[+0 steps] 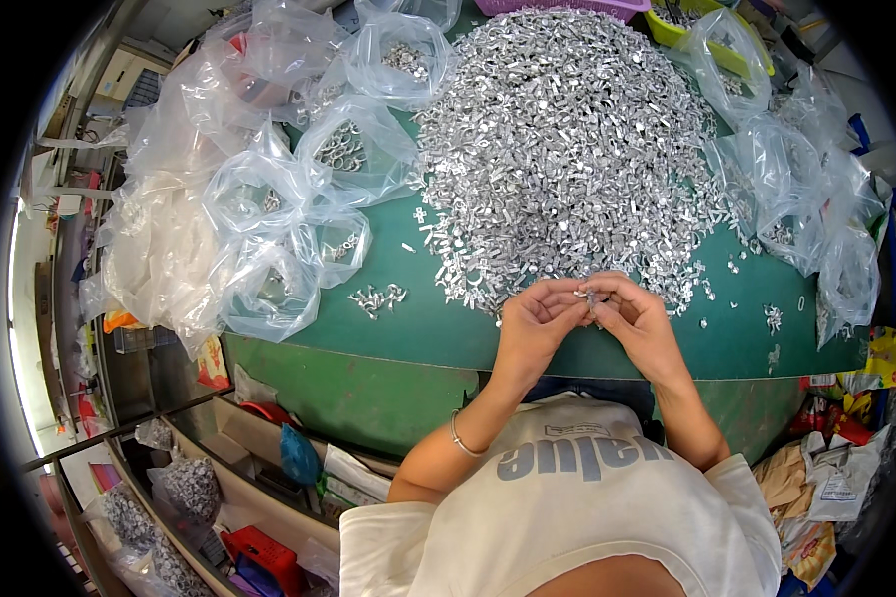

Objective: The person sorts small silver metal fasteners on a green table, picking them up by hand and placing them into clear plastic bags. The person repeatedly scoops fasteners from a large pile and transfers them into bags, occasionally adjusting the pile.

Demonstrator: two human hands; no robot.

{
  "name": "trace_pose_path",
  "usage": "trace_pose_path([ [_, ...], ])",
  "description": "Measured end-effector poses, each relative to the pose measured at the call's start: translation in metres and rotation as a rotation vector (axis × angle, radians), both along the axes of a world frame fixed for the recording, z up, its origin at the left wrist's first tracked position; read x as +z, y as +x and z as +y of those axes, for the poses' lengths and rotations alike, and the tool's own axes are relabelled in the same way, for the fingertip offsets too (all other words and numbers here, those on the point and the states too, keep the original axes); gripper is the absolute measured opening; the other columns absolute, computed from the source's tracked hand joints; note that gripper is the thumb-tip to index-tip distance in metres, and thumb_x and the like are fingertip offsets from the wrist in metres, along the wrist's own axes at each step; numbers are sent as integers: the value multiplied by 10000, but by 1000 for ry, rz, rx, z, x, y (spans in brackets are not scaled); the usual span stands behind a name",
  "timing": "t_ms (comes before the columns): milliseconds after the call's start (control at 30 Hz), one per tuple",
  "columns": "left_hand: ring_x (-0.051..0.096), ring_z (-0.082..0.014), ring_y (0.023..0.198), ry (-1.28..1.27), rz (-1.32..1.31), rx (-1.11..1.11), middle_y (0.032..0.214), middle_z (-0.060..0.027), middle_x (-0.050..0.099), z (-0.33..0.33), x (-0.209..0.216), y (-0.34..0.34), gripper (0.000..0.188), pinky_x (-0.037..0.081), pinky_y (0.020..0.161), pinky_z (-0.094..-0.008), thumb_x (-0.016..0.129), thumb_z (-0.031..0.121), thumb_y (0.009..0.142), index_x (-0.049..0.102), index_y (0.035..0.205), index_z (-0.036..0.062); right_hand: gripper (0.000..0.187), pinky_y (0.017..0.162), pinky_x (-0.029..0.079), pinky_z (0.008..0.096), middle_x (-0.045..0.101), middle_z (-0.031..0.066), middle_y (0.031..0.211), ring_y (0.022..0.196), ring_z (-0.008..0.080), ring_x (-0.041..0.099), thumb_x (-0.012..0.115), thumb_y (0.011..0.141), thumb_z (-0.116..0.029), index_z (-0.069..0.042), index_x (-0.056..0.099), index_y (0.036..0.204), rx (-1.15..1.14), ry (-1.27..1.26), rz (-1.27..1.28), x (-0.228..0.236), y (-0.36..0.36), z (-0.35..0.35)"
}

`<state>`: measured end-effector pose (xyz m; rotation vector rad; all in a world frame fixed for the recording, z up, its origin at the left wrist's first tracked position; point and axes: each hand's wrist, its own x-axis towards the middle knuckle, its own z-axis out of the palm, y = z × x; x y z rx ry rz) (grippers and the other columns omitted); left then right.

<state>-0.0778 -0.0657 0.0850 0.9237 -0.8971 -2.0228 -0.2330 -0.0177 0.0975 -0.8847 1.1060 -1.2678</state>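
fingers (579, 295) pinching small metal piece (591, 298), both hands

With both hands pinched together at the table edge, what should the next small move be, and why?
Probably finish joining the small metal piece pinched between the left hand and right hand, then set it with the small cluster on the green table. Both hands meet on it beside the big pile, so it looks mid-assembly.

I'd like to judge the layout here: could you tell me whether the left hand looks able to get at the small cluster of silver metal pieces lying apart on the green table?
Probably yes: the small cluster of silver metal pieces lies on bare green table just left of the left hand, with nothing between them.
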Motion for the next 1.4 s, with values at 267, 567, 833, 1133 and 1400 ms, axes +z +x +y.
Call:
trace_pose_path([
  [267,691,-212,844,-66,-201,-30,954,-172,677,1,0,-10,180,587,768,-298,602,-55,872,596,1041,-116,116,725,527,245,616,94,985,825,133,641,605,902,-1,59,626,999,-94,68,93,-4,-5,3],
  [567,682,-187,814,-362,-278,-110,938,-145,680,4,12,-23,196,559,739,-273,590,-73,870,624,1061,-100,124,622,453,215,666,33,823,745,96,621,672,880,-118,-17,670,953,50,204,-315,-6,-43,7],
  [833,669,-164,743,-804,-634,-102,848,-129,689,4,21,-37,146,530,680,-266,688,-22,814,649,952,-54,293,647,442,212,602,2,871,743,50,559,616,901,-31,-24,572,1191,-26,14,-22,13,-33,21],
  [1133,665,-190,731,-1071,-647,-53,837,-129,672,9,35,-41,177,516,652,-265,691,-71,774,653,943,-34,128,547,441,201,638,21,789,655,55,573,579,935,-76,-7,635,1028,-170,43,113,8,-43,26],
  [1400,650,-133,728,-977,-495,-61,848,-112,689,2,35,-48,141,518,666,-236,679,-71,798,677,936,-41,88,477,420,232,618,35,714,559,66,542,617,897,-35,17,669,946,-294,88,312,6,-49,22],
])
